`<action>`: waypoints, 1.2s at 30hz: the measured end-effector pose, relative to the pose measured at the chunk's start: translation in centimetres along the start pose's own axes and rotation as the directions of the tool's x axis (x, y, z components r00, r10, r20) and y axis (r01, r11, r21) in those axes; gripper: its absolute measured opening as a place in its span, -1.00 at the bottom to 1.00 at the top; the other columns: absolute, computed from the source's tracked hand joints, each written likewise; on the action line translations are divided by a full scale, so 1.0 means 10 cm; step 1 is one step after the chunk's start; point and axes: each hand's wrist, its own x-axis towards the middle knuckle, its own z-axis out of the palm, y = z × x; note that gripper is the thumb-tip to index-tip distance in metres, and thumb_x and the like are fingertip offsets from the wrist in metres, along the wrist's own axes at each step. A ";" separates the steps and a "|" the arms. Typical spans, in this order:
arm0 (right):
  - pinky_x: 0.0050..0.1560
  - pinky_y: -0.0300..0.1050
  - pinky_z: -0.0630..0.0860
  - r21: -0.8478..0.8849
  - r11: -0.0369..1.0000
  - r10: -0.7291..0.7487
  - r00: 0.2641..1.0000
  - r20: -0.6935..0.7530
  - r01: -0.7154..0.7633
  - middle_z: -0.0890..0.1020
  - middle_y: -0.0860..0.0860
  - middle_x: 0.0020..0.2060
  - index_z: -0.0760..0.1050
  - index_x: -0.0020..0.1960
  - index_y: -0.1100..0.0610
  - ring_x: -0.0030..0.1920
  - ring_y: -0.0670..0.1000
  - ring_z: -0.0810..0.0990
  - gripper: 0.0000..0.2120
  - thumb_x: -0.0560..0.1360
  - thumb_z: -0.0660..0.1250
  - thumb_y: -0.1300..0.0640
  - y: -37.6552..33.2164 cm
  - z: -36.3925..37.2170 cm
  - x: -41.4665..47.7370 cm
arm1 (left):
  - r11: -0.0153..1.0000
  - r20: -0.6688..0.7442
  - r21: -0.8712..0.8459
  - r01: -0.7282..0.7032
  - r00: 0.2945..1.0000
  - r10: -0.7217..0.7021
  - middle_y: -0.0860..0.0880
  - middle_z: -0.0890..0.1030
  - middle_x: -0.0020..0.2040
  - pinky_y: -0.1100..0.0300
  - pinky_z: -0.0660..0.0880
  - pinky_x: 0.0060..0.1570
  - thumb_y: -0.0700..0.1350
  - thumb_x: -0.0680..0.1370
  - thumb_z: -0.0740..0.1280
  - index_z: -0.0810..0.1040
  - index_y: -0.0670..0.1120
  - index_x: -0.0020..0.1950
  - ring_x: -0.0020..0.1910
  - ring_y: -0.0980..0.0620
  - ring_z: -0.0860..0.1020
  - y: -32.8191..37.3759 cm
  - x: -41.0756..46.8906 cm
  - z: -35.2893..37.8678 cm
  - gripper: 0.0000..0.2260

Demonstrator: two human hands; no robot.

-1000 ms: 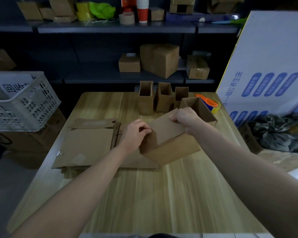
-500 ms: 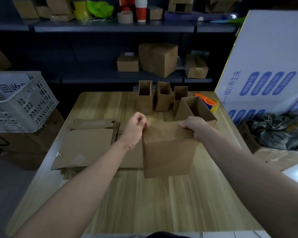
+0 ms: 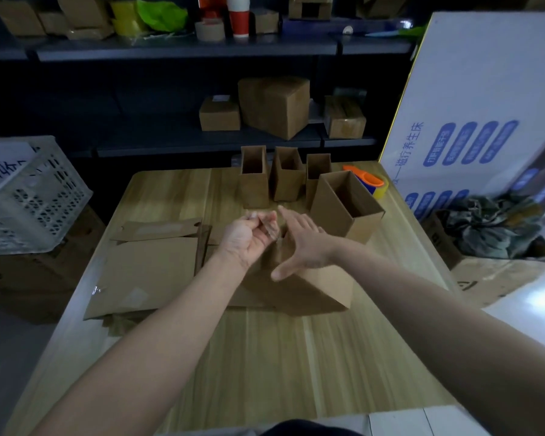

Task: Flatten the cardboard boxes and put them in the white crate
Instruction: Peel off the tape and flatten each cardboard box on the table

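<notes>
One box (image 3: 312,287) lies on the surface (image 3: 265,357) under the right hand (image 3: 302,247), fingers straight, the left hand (image 3: 249,237) curled, its grip unclear; best press evenly along the creases to fold it flat.

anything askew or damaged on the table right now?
One thing: the open box at the right rear of the table is turned at an angle and looks skewed, out of line with the three upright boxes behind it. No spills or tears visible. The left hand is motion-blurred.
</notes>
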 end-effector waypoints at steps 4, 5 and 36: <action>0.51 0.19 -0.08 -0.189 0.982 -0.021 0.988 -0.152 -0.008 -0.02 0.07 0.51 -0.29 0.54 -0.02 0.52 0.19 -0.07 0.20 0.26 0.50 -0.21 0.01 0.16 -0.02 | 0.999 -0.037 -0.020 0.044 0.998 -0.045 -0.17 0.54 -0.30 0.18 0.56 -0.33 -0.32 0.62 0.07 0.39 -0.21 -0.23 -0.24 -0.01 0.55 -0.08 0.01 0.06 -0.75; 0.51 0.16 -0.05 -0.195 0.981 -0.032 0.981 -0.192 -0.007 0.02 0.08 0.50 -0.25 0.55 0.02 0.51 0.18 -0.02 0.17 0.27 0.50 -0.18 0.03 0.17 -0.04 | 0.999 -0.053 -0.013 0.045 0.998 -0.045 -0.15 0.53 -0.34 0.18 0.56 -0.35 -0.32 0.63 0.06 0.38 -0.20 -0.24 -0.27 0.01 0.53 -0.09 0.01 0.07 -0.74; 0.45 0.18 0.18 -0.278 0.933 0.221 0.974 -0.052 -0.227 0.18 0.08 0.45 -0.06 0.55 0.10 0.43 0.13 0.20 0.09 0.27 0.53 -0.14 0.92 0.05 -0.32 | 0.152 0.025 0.986 -0.068 0.963 0.268 -0.05 0.61 -0.18 0.24 0.45 -0.14 -0.18 0.51 0.37 0.56 -0.11 -0.20 -0.18 0.04 0.55 -0.31 0.32 -0.09 -0.91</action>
